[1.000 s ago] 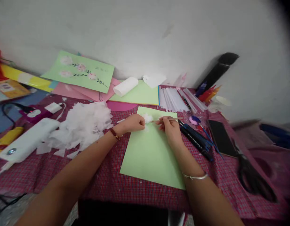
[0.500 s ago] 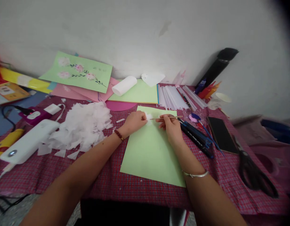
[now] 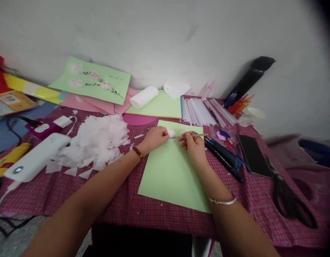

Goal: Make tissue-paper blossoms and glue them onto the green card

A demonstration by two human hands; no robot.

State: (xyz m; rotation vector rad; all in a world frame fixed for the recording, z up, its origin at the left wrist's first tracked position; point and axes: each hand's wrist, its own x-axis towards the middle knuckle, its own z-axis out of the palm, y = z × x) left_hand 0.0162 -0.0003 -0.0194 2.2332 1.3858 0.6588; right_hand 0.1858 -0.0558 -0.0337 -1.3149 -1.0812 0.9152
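A light green sheet of paper [image 3: 170, 175] lies on the checked cloth in front of me. My right hand [image 3: 195, 147] holds a thin wooden stick [image 3: 199, 135] near its middle, and the stick's tip points left. At that tip, by the top of the sheet, sits a small white tissue-paper tuft [image 3: 170, 132]. My left hand [image 3: 155, 138] is closed in a pinch at the tuft's left edge; its fingertips hide what they grip. Left of this hand is a heap of white tissue pieces [image 3: 98, 141].
Markers [image 3: 224, 160], a phone [image 3: 253, 155] and black scissors [image 3: 290, 200] lie to the right. A white power bank [image 3: 38, 157] with cables is at the left. Behind stand a green card with flowers [image 3: 98, 80], a white roll [image 3: 144, 97] and glue sticks [image 3: 198, 110].
The view has shifted slightly, so everything sits a little further right. Both hands stay by the white tuft, and the stick remains in my right hand.
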